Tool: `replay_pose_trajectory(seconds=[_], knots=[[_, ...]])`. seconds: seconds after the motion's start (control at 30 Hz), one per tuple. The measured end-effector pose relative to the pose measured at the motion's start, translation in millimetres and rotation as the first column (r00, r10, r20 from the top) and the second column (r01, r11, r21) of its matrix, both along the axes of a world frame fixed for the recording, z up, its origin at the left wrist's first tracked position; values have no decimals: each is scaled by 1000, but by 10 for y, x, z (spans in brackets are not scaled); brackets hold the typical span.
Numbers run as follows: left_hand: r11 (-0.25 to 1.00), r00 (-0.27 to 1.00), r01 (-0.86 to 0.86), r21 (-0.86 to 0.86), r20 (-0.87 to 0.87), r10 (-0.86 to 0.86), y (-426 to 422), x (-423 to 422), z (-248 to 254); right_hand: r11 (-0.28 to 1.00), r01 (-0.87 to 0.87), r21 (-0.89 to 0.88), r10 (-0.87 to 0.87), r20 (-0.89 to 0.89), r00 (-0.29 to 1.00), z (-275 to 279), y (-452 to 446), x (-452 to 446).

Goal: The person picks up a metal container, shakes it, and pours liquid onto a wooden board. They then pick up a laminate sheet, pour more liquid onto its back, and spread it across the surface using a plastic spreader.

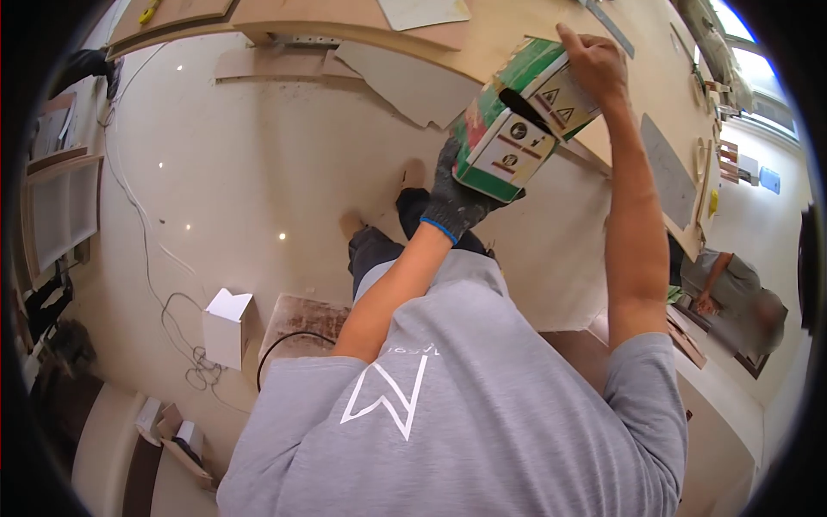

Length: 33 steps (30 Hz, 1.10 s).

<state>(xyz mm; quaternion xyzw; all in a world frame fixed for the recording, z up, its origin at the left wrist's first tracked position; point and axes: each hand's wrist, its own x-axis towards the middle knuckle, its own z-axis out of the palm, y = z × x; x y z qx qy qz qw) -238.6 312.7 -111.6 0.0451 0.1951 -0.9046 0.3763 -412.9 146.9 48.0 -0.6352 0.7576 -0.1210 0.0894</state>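
Note:
A green and white can or box [508, 138] with warning symbols and a dark gap across its side is held up at the table's front edge. My left hand [461, 194], in a dark glove with a blue cuff, supports it from below and the left, its fingers partly hidden behind it. Bare, my right hand [594, 67] grips the upper right part of the green and white container, with the thumb over its top edge. A metal strip [610, 28] lies on the table just beyond my right hand.
The wooden table [482, 53] runs along the top and right. Boards [409, 82] lie on the floor beneath it. A cable [148, 250] and a white box [228, 332] are on the floor at left. Another person [732, 297] is at the right.

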Motion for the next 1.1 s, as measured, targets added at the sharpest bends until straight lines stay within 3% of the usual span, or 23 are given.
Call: replay_pose_trajectory(seconds=[0.27, 0.4, 0.47, 0.5, 0.57, 0.63, 0.73, 0.93, 1.07, 1.1], knots=[[1000, 999, 1, 2, -35, -1, 21, 29, 7, 998, 4, 60, -4, -2, 1000, -13, -67, -13], [999, 998, 15, -46, -55, -17, -49, -5, -35, 977, -143, -158, 124, -125, 984, -196, 49, -99], [993, 997, 16, -117, -72, -25, -14, -62, -266, 949, -141, -282, 130, -59, 990, -52, 309, 98], [997, 996, 77, -11, 44, -76, 12, -36, -184, 919, -185, -347, 176, -57, 983, -66, 424, 93], [992, 989, 122, 16, 77, -123, 30, 15, -188, 942, -196, -272, 199, -18, 980, 96, 636, 162], [988, 980, 150, 37, 124, -153, 34, 63, -199, 929, -179, -324, 193, 12, 981, 329, 775, 239], [991, 977, 136, -5, 164, -133, -79, 141, -76, 826, -264, -498, 328, 43, 944, 755, 842, 328], [974, 973, -88, -207, 191, 128, -846, 248, 681, 794, -116, -597, 329, 261, 908, 1409, 563, 44], [945, 920, -221, -242, 271, 284, -1246, 589, 702, 942, -121, -313, 322, 747, 582, 1326, 356, 104], [927, 899, -252, -277, 288, 331, -1336, 667, 751, 939, -203, -279, 345, 726, 595, 1324, 252, 197]])
